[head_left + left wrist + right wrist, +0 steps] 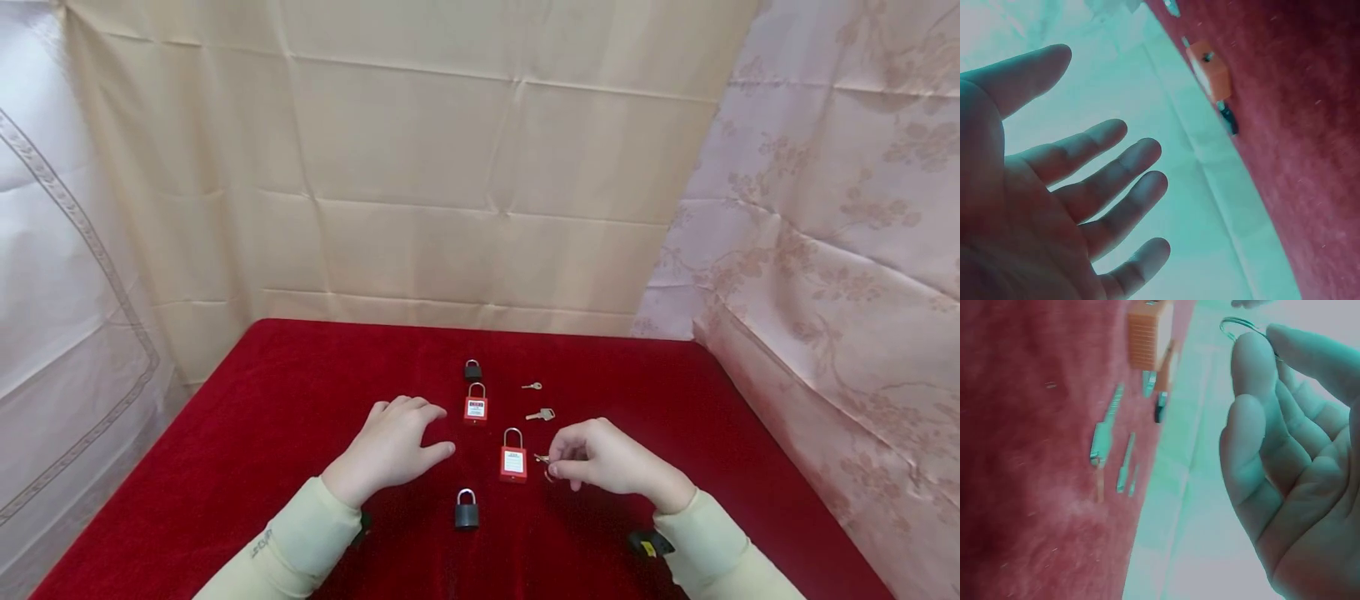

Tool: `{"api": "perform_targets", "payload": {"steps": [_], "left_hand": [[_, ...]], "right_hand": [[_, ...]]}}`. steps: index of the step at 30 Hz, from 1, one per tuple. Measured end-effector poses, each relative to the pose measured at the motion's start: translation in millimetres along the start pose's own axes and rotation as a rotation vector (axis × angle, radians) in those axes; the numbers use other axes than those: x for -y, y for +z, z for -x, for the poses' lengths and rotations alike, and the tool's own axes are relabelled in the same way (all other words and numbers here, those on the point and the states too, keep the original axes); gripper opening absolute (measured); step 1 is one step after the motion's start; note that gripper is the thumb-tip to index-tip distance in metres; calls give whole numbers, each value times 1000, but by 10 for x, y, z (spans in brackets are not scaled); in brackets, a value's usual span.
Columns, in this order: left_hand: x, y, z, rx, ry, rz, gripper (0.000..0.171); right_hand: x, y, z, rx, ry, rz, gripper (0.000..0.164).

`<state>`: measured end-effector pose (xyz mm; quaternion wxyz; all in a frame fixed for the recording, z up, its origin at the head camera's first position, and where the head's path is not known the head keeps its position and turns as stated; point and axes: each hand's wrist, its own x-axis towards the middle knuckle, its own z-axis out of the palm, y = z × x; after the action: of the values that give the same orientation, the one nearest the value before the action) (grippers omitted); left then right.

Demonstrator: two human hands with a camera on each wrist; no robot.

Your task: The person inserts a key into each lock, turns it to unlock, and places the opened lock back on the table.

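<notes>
My left hand (397, 442) hovers over the cloth left of the padlocks. Its fingers are spread and hold nothing in the left wrist view. On the right, my right hand (600, 458) pinches a thin metal ring (1238, 324) between thumb and index finger. A key (541, 458) lies by those fingertips, partly covered in the head view; the right wrist view shows this key (1105, 428) on the cloth. The nearer red padlock (513, 462) lies just left of it, its shackle pointing away. Farther back lies another red padlock (476, 409), with its white label up.
A black padlock (467, 513) lies near the front, and a smaller black padlock (472, 372) lies farthest back. Two more keys, a larger key (540, 414) and a smaller key (532, 386), lie right of the padlocks. Red cloth (337, 358) covers the table; curtains (450, 167) surround it.
</notes>
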<state>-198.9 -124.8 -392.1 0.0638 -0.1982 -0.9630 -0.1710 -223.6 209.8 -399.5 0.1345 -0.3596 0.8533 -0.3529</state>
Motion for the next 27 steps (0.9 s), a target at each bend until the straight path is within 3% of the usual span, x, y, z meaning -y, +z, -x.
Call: {"api": "perform_targets", "payload": {"steps": [10, 18, 27], "left_hand": [[4, -224, -9, -75, -17, 75, 46], [38, -374, 41, -115, -31, 123, 46], [65, -357, 50, -119, -44, 123, 46]], "right_hand": [[109, -145, -64, -209, 7, -153, 5], [121, -264, 29, -328, -51, -202, 6], [69, -281, 24, -353, -61, -242, 7]]}}
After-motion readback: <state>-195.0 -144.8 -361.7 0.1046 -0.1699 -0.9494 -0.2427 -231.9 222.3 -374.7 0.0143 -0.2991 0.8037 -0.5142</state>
